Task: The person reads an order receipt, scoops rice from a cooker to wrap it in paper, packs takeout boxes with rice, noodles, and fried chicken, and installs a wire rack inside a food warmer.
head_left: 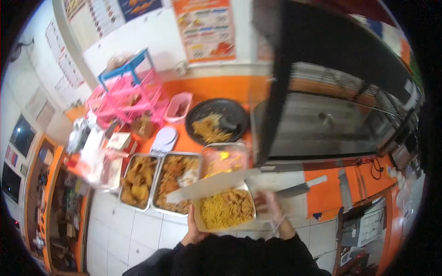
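My left hand grips the left side of an open paper box. Yellow noodles fill the left of the box, and pieces of light brown food lie on the right; its lid stands raised behind them. Just off the box's right side is my right hand, in a clear plastic glove, blurred, its fingers apart and nothing visible in them. A large knife lies to the right of that hand. Behind the box are metal trays of fried chicken and of fried pieces.
A black pan with noodles stands at the back, beside a pink basket. Pink racks and a white scale are at the left. A dark-framed glass cabinet rises at the right, with tongs before it.
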The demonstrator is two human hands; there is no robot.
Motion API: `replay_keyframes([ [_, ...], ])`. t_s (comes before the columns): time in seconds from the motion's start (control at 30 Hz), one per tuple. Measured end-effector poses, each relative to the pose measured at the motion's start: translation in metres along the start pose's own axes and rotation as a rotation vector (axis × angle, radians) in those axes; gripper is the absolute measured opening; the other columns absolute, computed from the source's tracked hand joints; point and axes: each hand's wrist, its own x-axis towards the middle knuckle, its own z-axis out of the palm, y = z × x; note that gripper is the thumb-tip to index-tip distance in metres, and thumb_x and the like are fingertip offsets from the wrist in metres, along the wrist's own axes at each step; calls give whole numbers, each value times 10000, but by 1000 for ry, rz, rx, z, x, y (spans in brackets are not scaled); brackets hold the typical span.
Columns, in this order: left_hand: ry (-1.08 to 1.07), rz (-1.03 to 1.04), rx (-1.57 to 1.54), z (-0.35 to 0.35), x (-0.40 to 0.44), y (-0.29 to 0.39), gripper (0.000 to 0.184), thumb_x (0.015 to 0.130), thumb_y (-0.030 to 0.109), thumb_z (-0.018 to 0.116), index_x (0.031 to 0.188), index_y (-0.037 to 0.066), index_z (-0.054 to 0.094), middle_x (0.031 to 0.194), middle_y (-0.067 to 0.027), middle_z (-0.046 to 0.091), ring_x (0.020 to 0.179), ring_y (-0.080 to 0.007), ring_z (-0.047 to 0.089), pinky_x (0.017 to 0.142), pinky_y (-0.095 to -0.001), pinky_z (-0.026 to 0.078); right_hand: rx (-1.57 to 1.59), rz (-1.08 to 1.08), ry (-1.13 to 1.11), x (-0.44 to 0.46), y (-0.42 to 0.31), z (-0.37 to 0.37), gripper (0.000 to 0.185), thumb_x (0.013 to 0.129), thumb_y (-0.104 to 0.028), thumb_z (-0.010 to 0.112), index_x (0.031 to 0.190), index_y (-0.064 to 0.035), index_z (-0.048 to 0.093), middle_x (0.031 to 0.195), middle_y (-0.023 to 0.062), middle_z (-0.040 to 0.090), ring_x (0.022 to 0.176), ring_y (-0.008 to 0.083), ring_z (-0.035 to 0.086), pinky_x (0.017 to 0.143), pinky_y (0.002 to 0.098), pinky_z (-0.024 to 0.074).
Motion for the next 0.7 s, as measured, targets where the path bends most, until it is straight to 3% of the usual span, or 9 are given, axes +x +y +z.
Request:
replay_keyframes([
  [0.07,8,74,21,-29,4,46,708,892,620,381,1345,78,400,1286,-141,500,1148,-307,513,942,-453,447,-15,-337,89,36,32,4,548,930,-529,414,1227,-80,514,1010,64,621,870,153,594,704,284,502],
  [0.13,-3,206,63,-57,0,100,695,900,607,381,1338,68,404,1269,-153,506,1133,-308,520,931,-440,458,28,-516,174,58,26,34,389,946,-378,505,1202,-86,517,968,21,614,842,129,582,710,285,498],
  [0.27,249,346,131,-146,2,199,673,917,575,364,1357,65,369,1296,-166,473,1142,-307,513,930,-427,463,-1034,-624,407,79,-13,111,252,894,-224,585,1072,-46,576,902,80,563,796,187,549,704,289,453],
  [0.37,129,417,56,-162,3,255,641,929,550,348,1378,91,339,1328,-133,448,1174,-288,491,947,-423,451,-1651,-841,723,115,8,132,295,887,-282,557,1078,-58,560,960,165,600,906,296,576,758,440,460],
  [0.47,103,401,28,-187,15,294,620,935,543,339,1379,109,343,1333,-113,448,1193,-279,477,973,-423,432,-1743,-214,718,154,-1,127,326,885,-290,532,1133,-81,556,1050,187,601,1016,320,559,876,453,432],
  [0.5,97,383,18,-182,19,306,622,935,544,340,1377,108,344,1332,-113,448,1193,-279,476,976,-423,429,-1681,-836,604,194,35,79,357,877,-302,516,1167,-96,551,1047,181,614,1015,325,581,862,442,459],
  [0.57,68,371,2,-176,35,324,624,934,546,342,1375,106,347,1329,-113,450,1193,-279,476,979,-424,427,-1827,-449,505,199,15,89,364,867,-284,527,1186,-109,542,1007,168,631,971,338,601,825,447,474],
  [0.63,44,354,-5,-178,45,333,625,933,548,344,1372,103,350,1326,-113,452,1191,-280,478,978,-424,427,-1854,-275,417,198,-2,94,349,861,-269,533,1172,-111,551,967,155,643,921,346,616,781,449,487],
  [0.7,50,333,-54,-184,51,333,626,934,547,345,1371,99,351,1323,-113,454,1190,-281,478,979,-421,426,-1788,-337,362,193,-14,90,310,860,-256,532,1125,-104,579,926,142,651,864,350,626,730,448,497],
])
